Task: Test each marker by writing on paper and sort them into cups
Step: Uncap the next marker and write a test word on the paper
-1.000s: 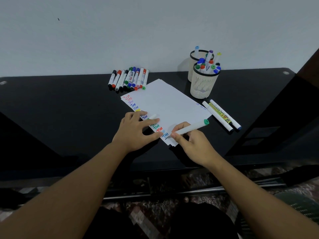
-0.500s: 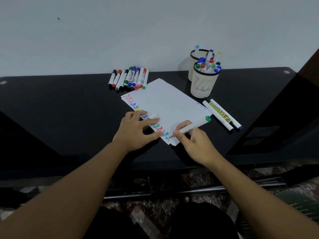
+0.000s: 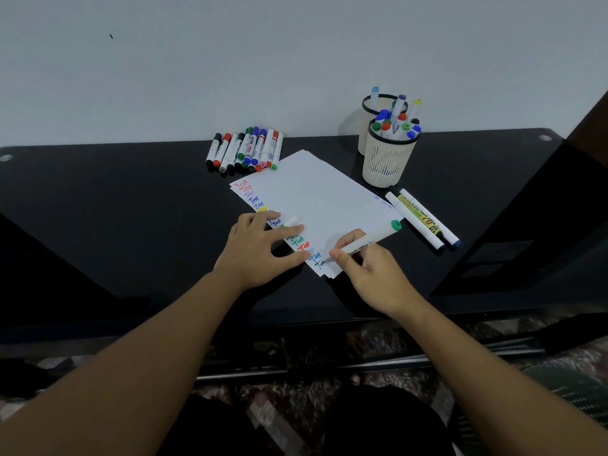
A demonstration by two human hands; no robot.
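My right hand pinches a white marker with a green end between thumb and fingers, tip down on the near left corner of the paper stack; barrel slants up and to the right. Tip sits beside the last of a column of coloured "Test" marks running along the left edge of the top sheet.

My left hand rests on the same edge of the paper, fingers spread and fairly straight, pressing the sheets flat on the black bench. A small white cap shows just past those fingers; whether they hold it I cannot tell.

Untested group: row of markers lying side by side at the back of the bench, near the wall, just beyond the far left corner of the paper.

Two cream mesh cups at right rear, both holding markers upright: front cup just off the paper's far right edge, rear cup touching or just behind it.

Three markers lie loose on the bench right of the paper, near the front cup's base.
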